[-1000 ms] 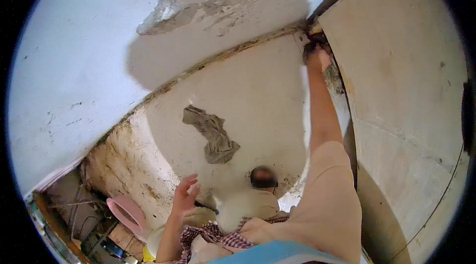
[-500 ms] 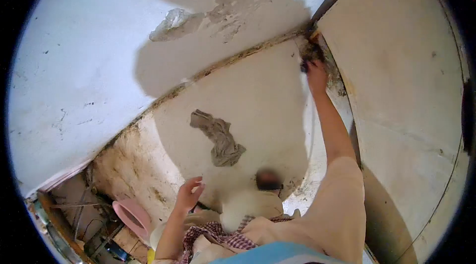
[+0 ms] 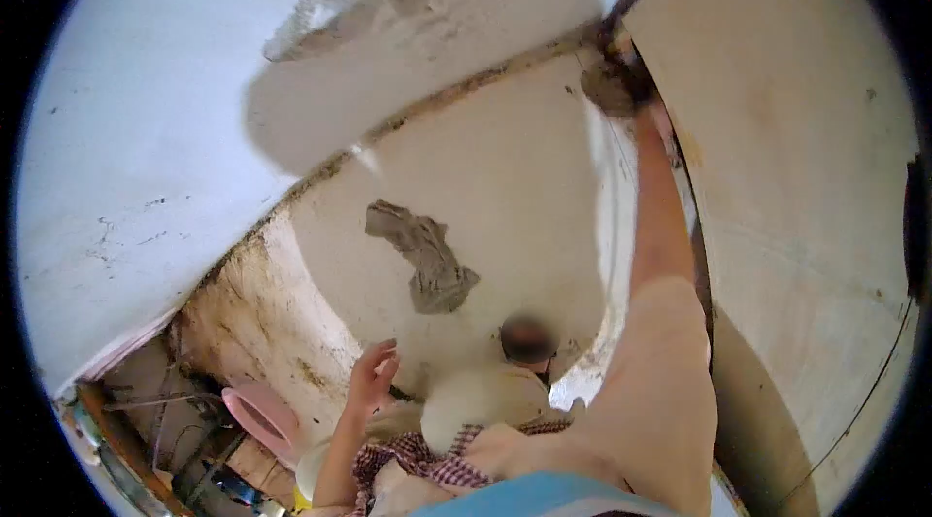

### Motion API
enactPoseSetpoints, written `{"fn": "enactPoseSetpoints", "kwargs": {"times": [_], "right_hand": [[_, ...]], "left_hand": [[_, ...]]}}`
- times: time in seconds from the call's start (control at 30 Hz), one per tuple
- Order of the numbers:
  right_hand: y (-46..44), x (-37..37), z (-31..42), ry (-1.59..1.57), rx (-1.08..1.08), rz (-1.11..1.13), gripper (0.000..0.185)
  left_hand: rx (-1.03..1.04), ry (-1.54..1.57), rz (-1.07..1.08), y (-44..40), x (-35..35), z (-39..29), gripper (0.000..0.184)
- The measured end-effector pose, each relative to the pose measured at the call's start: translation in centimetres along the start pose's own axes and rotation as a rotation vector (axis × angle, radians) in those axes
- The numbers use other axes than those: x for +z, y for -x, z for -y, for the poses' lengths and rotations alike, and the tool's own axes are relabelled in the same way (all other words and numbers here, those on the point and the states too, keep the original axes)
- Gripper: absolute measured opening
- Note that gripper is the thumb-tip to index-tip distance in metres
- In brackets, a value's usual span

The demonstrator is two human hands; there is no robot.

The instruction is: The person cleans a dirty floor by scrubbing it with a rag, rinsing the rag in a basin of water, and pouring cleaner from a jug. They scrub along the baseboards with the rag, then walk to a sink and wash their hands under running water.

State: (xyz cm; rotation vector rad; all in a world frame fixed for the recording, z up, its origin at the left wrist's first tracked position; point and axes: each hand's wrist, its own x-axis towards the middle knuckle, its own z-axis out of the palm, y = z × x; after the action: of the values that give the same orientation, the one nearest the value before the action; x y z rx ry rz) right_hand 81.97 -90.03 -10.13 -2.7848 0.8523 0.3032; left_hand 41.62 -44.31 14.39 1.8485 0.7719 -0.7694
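My right arm reaches far out along the right-hand panel, and my right hand [image 3: 648, 101] is at the far corner. It is blurred there beside a dark brown clump [image 3: 612, 90], and its fingers are hidden, so what it holds does not show. A crumpled grey-brown cloth [image 3: 427, 260] lies on the pale surface [image 3: 515, 187], apart from both hands. Near my lap, my left hand [image 3: 372, 373] is raised with loosely bent fingers apart and nothing in them.
A white wall with peeling plaster [image 3: 320, 22] meets the surface along a dirty seam. A tall beige panel [image 3: 796, 158] stands at the right. At the lower left are a pink plastic ring-shaped item [image 3: 262, 420] and cluttered wooden pieces [image 3: 126, 449].
My right hand has moved slightly up and right, deeper into the corner, and the brown clump beside it shows larger. My left hand has barely moved. The view has shifted slightly.
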Motion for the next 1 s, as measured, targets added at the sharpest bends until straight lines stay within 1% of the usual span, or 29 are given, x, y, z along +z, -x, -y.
{"fn": "enactPoseSetpoints", "kwargs": {"times": [0.07,0.1,0.13,0.17,0.2,0.23,0.27,0.33,0.37,0.4,0.43,0.47,0.5,0.53,0.57,0.63,0.67,0.7,0.73,0.77,0.8,0.83,0.87,0.97,1.0], "right_hand": [[1.2,0.6,2.7,-0.106,0.045,0.009,0.023],[3.0,0.6,4.3,-0.213,-0.12,-0.081,0.023],[4.6,0.4,3.4,-0.153,-0.261,-0.117,0.025],[6.1,0.2,2.5,-0.091,-0.4,-0.162,0.027],[7.1,0.1,-1.2,0.143,-0.521,-0.154,0.031],[8.4,0.0,-5.5,0.042,-0.614,-0.255,0.038],[10.6,-0.4,-10.0,0.096,-0.576,-0.343,0.035],[10.4,2.3,-16.5,0.081,-0.543,-0.357,0.037],[10.4,2.3,-16.8,0.117,-0.499,-0.355,0.037],[11.1,2.3,-17.5,0.156,-0.445,-0.343,0.037],[10.3,0.5,-12.8,0.09,-0.543,-0.462,0.032],[6.0,3.2,-11.4,-0.143,-0.505,-0.425,0.031],[3.9,0.7,-6.0,0.031,-0.325,-0.165,0.032],[4.2,-2.2,-1.7,0.209,-0.13,0.104,0.033],[5.2,-1.7,-2.5,0.128,-0.262,-0.024,0.032],[8.0,-0.9,-5.6,-0.016,-0.52,-0.311,0.03],[10.3,-1.3,-8.5,0.101,-0.588,-0.461,0.027],[9.8,0.8,-12.2,0.057,-0.548,-0.513,0.026],[8.9,4.3,-17.4,0.015,-0.512,-0.555,0.025],[10.3,1.5,-15.8,-0.024,-0.481,-0.59,0.025],[10.8,0.2,-12.4,-0.206,-0.328,-0.655,0.024],[10.2,-2.8,-7.5,-0.08,0.207,-0.21,0.025],[6.3,3.7,-10.3,0.097,0.08,-0.441,0.025],[8.8,-1.5,-7.7,0.047,-0.407,-0.434,0.021],[9.0,-0.2,-10.0,-0.18,-0.361,-0.421,0.021]], "left_hand": [[0.001,-0.076,0.088,-0.3,0.6,1.7,0.034],[0.007,-0.102,0.124,-0.4,1.0,2.8,0.034],[-0.002,-0.128,0.169,-0.6,0.6,4.2,0.035],[-0.004,-0.245,0.149,-0.7,-0.1,3.1,0.035],[-0.003,-0.354,0.128,-0.7,-0.4,1.7,0.035],[-0.005,-0.459,0.108,-0.4,-0.4,0.0,0.035],[0.08,-0.304,0.027,0.0,0.0,-1.5,0.034],[0.179,-0.222,0.002,-0.9,0.6,0.3,0.035],[0.215,-0.187,-0.011,-0.7,0.8,0.9,0.035],[0.187,-0.228,0.03,-0.7,0.8,1.1,0.046],[0.165,-0.375,0.022,-1.2,0.7,1.6,0.052],[0.151,-0.514,0.001,-2.8,1.1,2.9,0.058],[0.141,-0.651,-0.023,-5.1,1.5,4.3,0.064],[0.163,-0.573,-0.063,-7.6,1.8,5.8,0.073],[0.192,-0.507,-0.097,-10.0,1.5,6.8,0.083],[0.117,-0.401,-0.132,-14.3,1.0,6.5,0.09],[0.084,-0.342,-0.15,-16.4,1.4,5.9,0.094],[0.093,-0.487,-0.187,-17.3,1.8,4.9,0.097],[0.093,-0.632,-0.222,-17.1,2.6,3.7,0.1],[0.085,-0.774,-0.252,-16.9,3.3,3.3,0.104],[0.09,-0.763,-0.269,-16.6,3.7,3.4,0.105],[0.099,-0.747,-0.295,-16.7,3.7,3.3,0.107],[0.114,-0.731,-0.328,-16.9,3.8,3.5,0.109],[0.164,-0.631,-0.285,-17.1,3.1,4.1,0.109],[0.104,-0.655,-0.288,-17.3,3.0,4.0,0.107]]}}
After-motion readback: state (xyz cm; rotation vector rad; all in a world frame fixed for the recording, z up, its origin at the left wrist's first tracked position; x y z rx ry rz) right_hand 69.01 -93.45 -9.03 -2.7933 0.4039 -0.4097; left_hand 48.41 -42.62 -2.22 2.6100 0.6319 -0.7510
